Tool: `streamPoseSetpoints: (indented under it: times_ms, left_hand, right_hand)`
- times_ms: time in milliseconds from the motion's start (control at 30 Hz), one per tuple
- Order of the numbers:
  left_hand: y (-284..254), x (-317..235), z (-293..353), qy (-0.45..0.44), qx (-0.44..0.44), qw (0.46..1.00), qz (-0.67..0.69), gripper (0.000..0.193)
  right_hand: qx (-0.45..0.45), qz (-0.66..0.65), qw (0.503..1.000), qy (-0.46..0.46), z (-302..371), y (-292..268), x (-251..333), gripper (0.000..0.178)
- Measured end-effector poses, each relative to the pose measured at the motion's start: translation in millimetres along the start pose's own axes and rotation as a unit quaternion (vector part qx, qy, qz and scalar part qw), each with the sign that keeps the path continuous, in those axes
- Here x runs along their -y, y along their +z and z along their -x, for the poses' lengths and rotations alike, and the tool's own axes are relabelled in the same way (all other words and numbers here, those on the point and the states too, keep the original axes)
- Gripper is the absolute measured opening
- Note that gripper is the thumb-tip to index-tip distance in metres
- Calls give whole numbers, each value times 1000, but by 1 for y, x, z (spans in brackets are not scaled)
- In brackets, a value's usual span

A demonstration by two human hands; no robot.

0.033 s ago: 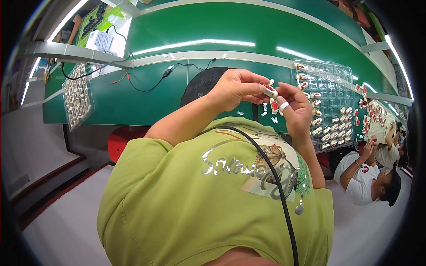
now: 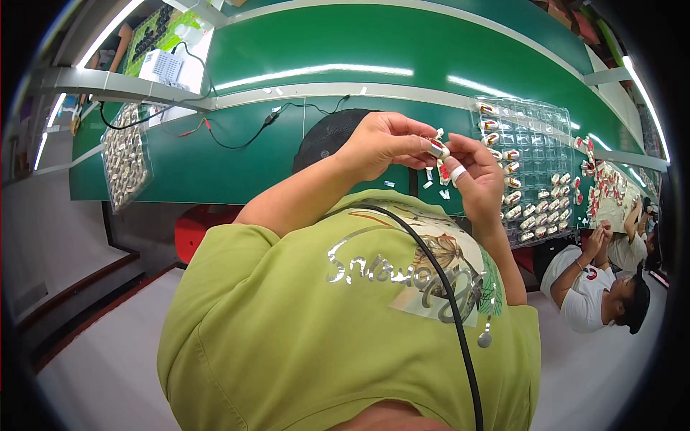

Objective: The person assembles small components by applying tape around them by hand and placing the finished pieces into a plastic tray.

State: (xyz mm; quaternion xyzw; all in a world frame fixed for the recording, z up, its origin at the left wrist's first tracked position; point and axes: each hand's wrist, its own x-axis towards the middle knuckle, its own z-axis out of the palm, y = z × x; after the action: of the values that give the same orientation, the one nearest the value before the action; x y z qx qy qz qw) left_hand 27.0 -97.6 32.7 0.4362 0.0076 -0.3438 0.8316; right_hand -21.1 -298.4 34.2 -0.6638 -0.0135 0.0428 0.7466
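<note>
Between my two hands is a small rounded white part (image 2: 438, 148) with a red and dark band; its exact kind is too small to tell. My left hand (image 2: 379, 146) pinches it between thumb and fingers. From the other side, the fingertips of my right hand (image 2: 476, 174) close on its right end. White wrap (image 2: 458, 173) circles one right finger. Just below the held part, more red-and-white pieces (image 2: 443, 171) and white scraps (image 2: 429, 183) lie on the green table, partly hidden by my hands.
At right stands a transparent compartment tray (image 2: 535, 144) partly filled with similar parts. Farther right are loose red-and-white parts (image 2: 609, 188) and a co-worker (image 2: 586, 291). Left are a bagged tray of white parts (image 2: 127, 158), a black cable (image 2: 269, 118) and a white box (image 2: 161, 67).
My right fingers have shifted very slightly around the small white part. Everything else looks the same.
</note>
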Motion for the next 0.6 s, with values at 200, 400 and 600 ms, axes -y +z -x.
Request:
streamPoseSetpoints:
  times_ms: [200, 400, 600]
  left_hand:
    - [-2, 8, -1, 47, 31, 998, -27, 30]
    - [-3, 18, -5, 105, 51, 991, -65, 35]
    - [2, 18, -11, 96, 23, 971, -217, 30]
  right_hand:
    - [1, 12, 999, 39, -1, 9, 0, 31]
    - [-10, 48, 999, 6, -3, 7, -6, 30]
    - [-16, 47, 999, 17, -2, 2, -7, 27]
